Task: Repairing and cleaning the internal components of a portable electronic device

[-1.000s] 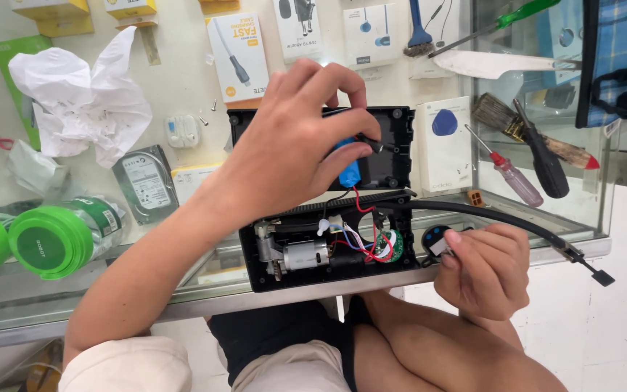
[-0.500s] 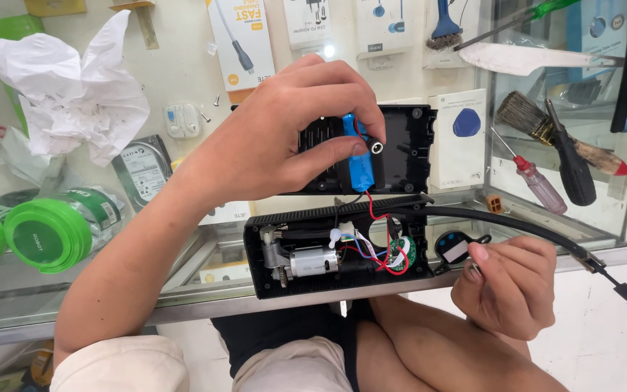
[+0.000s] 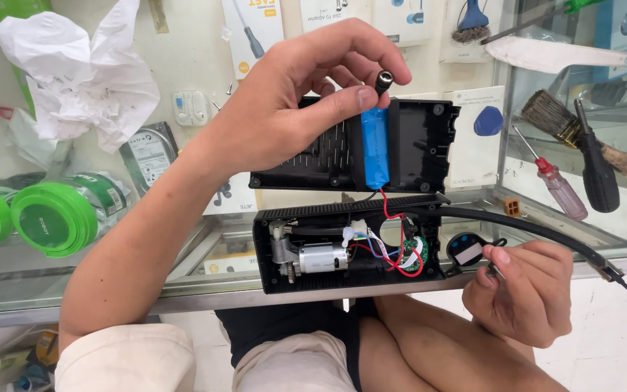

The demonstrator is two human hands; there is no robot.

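Your right hand [image 3: 524, 290], at four o'clock, pinches a small metal part beside the open black case [image 3: 350, 250] with its motor and wires. Your left hand [image 3: 292, 109], up at twelve o'clock, pinches a blue battery [image 3: 376, 149] and a small black plug [image 3: 384, 78] over the black lid [image 3: 419, 145]. Farther off, a red screwdriver [image 3: 556, 185] lies on the glass surface [image 3: 183, 279].

A glass counter [image 3: 183, 287] is seen; on it, left of the opened black casing [image 3: 342, 254], lie green tape rolls [image 3: 52, 216] and crumpled white paper [image 3: 74, 72]; right of it, a red-handled screwdriver [image 3: 551, 181] and a brush [image 3: 582, 141]
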